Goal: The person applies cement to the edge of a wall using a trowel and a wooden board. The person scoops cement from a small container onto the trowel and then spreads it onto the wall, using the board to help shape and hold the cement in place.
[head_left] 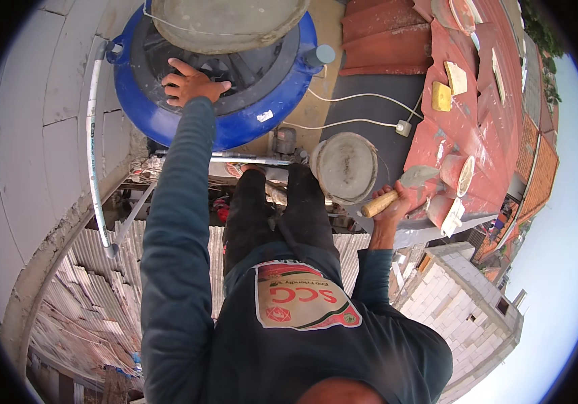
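Observation:
My left hand point(193, 85) lies with its fingers spread on the dark ribbed top of a blue water tank point(142, 116). A wide round basin point(235, 27), grey with dried cement, rests over the tank's far part. In my right hand point(393, 211) is a trowel point(418, 176); its wooden handle sticks out to the left of the fist and its grey blade points up and right. Just left of the trowel stands a round bucket point(345, 167), its inside cement-grey. I cannot tell how full it is.
A pale block wall point(26, 128) and a white pipe point(93, 135) run along the left. On the right red roof sheets point(430, 145) lie a yellow sponge point(441, 97) and several cut containers point(465, 176). A white cable point(349, 123) crosses near a small pump point(283, 141). Corrugated roofs point(93, 269) lie far below.

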A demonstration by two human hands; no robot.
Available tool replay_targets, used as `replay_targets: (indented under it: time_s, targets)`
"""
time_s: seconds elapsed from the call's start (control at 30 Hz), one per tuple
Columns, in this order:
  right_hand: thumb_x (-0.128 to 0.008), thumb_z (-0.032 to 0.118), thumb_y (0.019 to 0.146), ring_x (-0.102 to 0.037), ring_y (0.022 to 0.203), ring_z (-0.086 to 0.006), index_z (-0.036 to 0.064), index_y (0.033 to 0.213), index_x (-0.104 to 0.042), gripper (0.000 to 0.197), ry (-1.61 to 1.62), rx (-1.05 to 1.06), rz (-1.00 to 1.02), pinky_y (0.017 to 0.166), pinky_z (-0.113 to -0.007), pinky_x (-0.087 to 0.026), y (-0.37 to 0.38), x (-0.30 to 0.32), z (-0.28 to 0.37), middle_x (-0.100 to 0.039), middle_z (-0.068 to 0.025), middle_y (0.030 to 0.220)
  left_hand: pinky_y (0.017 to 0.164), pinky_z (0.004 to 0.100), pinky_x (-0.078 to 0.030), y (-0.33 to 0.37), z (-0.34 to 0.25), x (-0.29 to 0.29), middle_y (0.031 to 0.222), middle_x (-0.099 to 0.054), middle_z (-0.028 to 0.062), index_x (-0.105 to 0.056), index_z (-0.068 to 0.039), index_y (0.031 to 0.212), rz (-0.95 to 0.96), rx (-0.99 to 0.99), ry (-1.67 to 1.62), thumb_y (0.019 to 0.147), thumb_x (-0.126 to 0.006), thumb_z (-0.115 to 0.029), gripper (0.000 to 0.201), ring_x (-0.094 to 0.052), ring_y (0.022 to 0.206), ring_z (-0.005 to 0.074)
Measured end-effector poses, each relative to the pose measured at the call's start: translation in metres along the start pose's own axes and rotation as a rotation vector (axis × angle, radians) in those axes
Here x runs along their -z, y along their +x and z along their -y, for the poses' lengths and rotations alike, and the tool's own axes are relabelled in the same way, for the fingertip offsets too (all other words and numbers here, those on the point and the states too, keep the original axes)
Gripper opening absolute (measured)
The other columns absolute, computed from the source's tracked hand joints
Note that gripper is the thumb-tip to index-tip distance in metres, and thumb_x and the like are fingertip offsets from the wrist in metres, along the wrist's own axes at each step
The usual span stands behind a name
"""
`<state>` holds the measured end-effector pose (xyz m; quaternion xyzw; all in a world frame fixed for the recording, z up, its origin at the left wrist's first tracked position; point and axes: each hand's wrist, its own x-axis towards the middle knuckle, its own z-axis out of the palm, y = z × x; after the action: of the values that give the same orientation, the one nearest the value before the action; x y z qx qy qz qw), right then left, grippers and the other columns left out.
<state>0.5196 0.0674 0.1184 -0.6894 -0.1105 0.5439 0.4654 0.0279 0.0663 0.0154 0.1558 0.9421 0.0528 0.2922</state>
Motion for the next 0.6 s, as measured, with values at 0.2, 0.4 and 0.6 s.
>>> replay_targets:
  time_s: [0.2, 0.4, 0.6]
  targets:
    - [-0.066, 0.028, 0.09, -0.049, 0.056, -0.0167, 0.0132, 0.08, -0.05, 0.025, 0.054, -0.067, 0.046, 0.056, -0.033, -0.044, -0.001, 0.026, 0.013, -0.051, -0.0018, 0.069, 0.119, 0.064, -0.021, -0.011, -0.017, -0.002, 0.159, -0.01, 0.0357, 0.022, -0.011, 0.159, 0.053, 0.016, 0.029, 0.066, -0.092, -0.051, 0.153, -0.015, 0.147, 0.0529]
    - [-0.067, 0.021, 0.09, -0.049, 0.057, -0.0138, 0.0122, 0.098, -0.05, 0.021, 0.114, -0.024, 0.169, 0.052, -0.029, -0.042, -0.022, 0.019, 0.08, -0.05, -0.0018, 0.071, 0.114, 0.0635, -0.024, 0.011, -0.004, -0.007, 0.156, -0.018, 0.0355, 0.012, -0.007, 0.161, -0.13, 0.056, 0.182, 0.059, -0.092, -0.061, 0.155, -0.023, 0.142, 0.0541]
    - [-0.065, 0.022, 0.09, -0.043, 0.058, -0.012, 0.0123, 0.091, -0.052, 0.016, 0.181, 0.151, 0.277, 0.054, -0.029, -0.038, -0.006, 0.054, 0.184, -0.05, -0.0023, 0.072, 0.114, 0.0641, -0.028, 0.084, 0.018, -0.045, 0.159, -0.015, 0.0337, 0.011, -0.015, 0.163, -0.191, 0.081, 0.24, 0.058, -0.091, -0.064, 0.154, -0.025, 0.143, 0.0529]
